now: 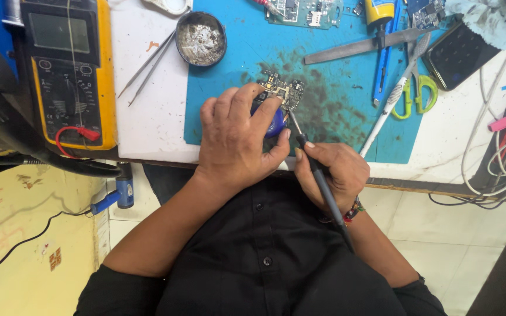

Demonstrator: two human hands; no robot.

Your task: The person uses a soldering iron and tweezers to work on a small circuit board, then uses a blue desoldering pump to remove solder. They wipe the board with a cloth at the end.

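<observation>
My left hand (235,137) presses down on a small circuit board (282,90) and a round blue object (276,123) that lies on the blue work mat (335,111). My right hand (329,172) grips a dark soldering iron (323,181) like a pen. The iron's metal tip touches the board's lower right edge, just beside my left thumb. Part of the board is hidden under my left fingers.
A yellow multimeter (68,70) lies at the left. Tweezers (147,61) and a round tin of solder scraps (200,38) sit beside it. Another circuit board (306,11), a metal blade (358,48), green-handled scissors (414,93), a phone (458,52) and white cables (499,152) crowd the right.
</observation>
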